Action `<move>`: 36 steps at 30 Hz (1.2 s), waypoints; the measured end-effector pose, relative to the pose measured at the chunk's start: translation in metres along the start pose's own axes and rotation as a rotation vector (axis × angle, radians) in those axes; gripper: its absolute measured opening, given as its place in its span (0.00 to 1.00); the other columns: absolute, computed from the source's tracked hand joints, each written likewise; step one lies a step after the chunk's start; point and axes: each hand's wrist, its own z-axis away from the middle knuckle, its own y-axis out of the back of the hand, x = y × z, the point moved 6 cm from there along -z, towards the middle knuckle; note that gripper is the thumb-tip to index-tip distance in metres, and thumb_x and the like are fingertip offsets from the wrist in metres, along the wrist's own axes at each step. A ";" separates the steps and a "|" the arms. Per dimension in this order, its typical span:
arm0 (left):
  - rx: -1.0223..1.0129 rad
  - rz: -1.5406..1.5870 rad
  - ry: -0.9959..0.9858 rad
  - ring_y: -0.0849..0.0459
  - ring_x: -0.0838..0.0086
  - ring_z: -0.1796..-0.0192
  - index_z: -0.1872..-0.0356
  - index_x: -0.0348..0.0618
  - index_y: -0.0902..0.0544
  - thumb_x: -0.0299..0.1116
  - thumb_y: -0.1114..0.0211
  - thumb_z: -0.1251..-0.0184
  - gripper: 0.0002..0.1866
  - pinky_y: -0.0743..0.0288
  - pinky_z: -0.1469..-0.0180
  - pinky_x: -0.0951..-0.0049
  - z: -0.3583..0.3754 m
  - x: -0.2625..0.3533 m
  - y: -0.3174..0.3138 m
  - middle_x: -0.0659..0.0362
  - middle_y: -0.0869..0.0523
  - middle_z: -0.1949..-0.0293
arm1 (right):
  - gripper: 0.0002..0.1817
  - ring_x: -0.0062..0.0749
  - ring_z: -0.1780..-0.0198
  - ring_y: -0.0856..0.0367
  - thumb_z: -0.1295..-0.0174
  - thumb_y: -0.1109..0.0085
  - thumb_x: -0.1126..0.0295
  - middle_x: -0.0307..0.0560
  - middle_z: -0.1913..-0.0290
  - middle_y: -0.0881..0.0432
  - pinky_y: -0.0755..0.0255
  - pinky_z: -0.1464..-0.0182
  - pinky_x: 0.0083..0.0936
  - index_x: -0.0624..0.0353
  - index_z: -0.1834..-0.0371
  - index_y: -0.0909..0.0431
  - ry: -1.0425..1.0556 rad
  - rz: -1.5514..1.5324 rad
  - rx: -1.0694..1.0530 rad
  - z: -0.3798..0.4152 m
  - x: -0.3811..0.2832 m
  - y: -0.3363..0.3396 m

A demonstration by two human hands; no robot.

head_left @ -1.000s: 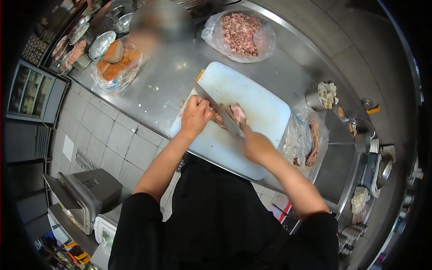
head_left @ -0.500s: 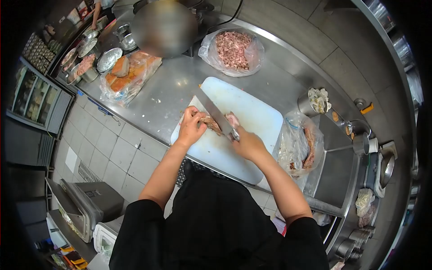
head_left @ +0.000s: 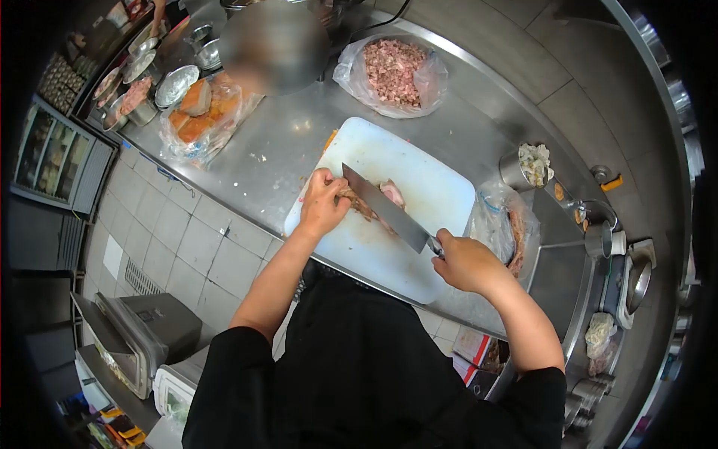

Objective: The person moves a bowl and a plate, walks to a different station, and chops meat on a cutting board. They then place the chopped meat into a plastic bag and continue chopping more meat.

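Note:
A white cutting board (head_left: 426, 176) lies on the steel counter in front of me. My left hand (head_left: 324, 206) is closed on one end of a brownish strip of meat (head_left: 364, 207) at the board's left side. The handle of a cleaver (head_left: 393, 212) is gripped in my right hand (head_left: 471, 263), beyond the board's right part. Its broad blade slants across the board, edge along the meat strip, tip close to my left fingers. Just past the blade sits a small pale pink piece of meat (head_left: 393, 194).
A bag of diced meat (head_left: 394, 72) stands at the back. Meat slabs (head_left: 196, 101) rest on plastic at left, near metal bowls (head_left: 178, 86). To the right are a bagged meat strip (head_left: 517, 239) and a metal pot (head_left: 516, 172). Another person's arm (head_left: 158, 16) shows far left.
My right hand has drawn the cleaver to the right and toward me, showing more of its blade. My left hand keeps its hold on the meat, and the view has shifted slightly.

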 end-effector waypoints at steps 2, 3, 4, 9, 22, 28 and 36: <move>-0.006 0.009 -0.011 0.26 0.59 0.52 0.59 0.43 0.18 0.26 0.32 0.53 0.16 0.27 0.49 0.63 -0.001 -0.001 -0.001 0.52 0.30 0.55 | 0.18 0.62 0.58 0.17 0.38 0.45 0.66 0.67 0.63 0.16 0.25 0.52 0.49 0.69 0.51 0.29 -0.002 -0.029 -0.011 -0.010 -0.001 -0.005; -0.005 0.015 -0.047 0.26 0.58 0.52 0.60 0.43 0.18 0.26 0.32 0.53 0.16 0.27 0.49 0.63 -0.003 0.000 0.000 0.52 0.30 0.55 | 0.19 0.63 0.58 0.17 0.38 0.43 0.65 0.69 0.64 0.17 0.25 0.53 0.50 0.69 0.51 0.30 0.002 -0.055 -0.013 -0.018 -0.002 -0.008; -0.006 0.021 -0.081 0.26 0.58 0.52 0.60 0.43 0.18 0.26 0.32 0.53 0.15 0.27 0.49 0.63 -0.003 0.001 0.000 0.52 0.29 0.55 | 0.19 0.63 0.58 0.17 0.38 0.43 0.65 0.69 0.64 0.17 0.25 0.53 0.50 0.69 0.51 0.30 0.000 -0.058 -0.026 -0.026 -0.003 -0.013; -0.047 0.015 -0.045 0.25 0.57 0.51 0.60 0.42 0.17 0.27 0.32 0.54 0.15 0.26 0.50 0.62 -0.004 -0.003 -0.002 0.51 0.29 0.56 | 0.24 0.60 0.49 0.17 0.40 0.44 0.68 0.70 0.53 0.17 0.25 0.45 0.47 0.69 0.42 0.31 -0.120 -0.170 0.005 -0.089 -0.022 -0.048; -0.004 0.008 -0.077 0.23 0.59 0.54 0.61 0.43 0.21 0.23 0.32 0.55 0.16 0.25 0.53 0.64 0.000 0.001 0.003 0.54 0.27 0.58 | 0.25 0.58 0.53 0.16 0.40 0.45 0.66 0.66 0.56 0.16 0.24 0.47 0.46 0.67 0.41 0.30 -0.069 -0.150 0.108 -0.057 -0.018 -0.015; 0.029 0.001 -0.128 0.22 0.60 0.53 0.64 0.43 0.17 0.22 0.33 0.55 0.13 0.24 0.50 0.62 -0.002 0.008 0.004 0.54 0.26 0.57 | 0.17 0.60 0.56 0.16 0.39 0.46 0.66 0.66 0.61 0.16 0.25 0.50 0.49 0.68 0.52 0.28 -0.001 -0.036 0.082 -0.021 -0.016 0.006; 0.007 -0.004 -0.123 0.22 0.59 0.53 0.63 0.44 0.16 0.22 0.34 0.55 0.14 0.23 0.50 0.62 -0.003 0.006 -0.002 0.53 0.26 0.57 | 0.16 0.63 0.56 0.17 0.38 0.45 0.67 0.69 0.63 0.17 0.25 0.50 0.49 0.70 0.54 0.29 0.015 -0.035 -0.007 -0.016 -0.010 0.001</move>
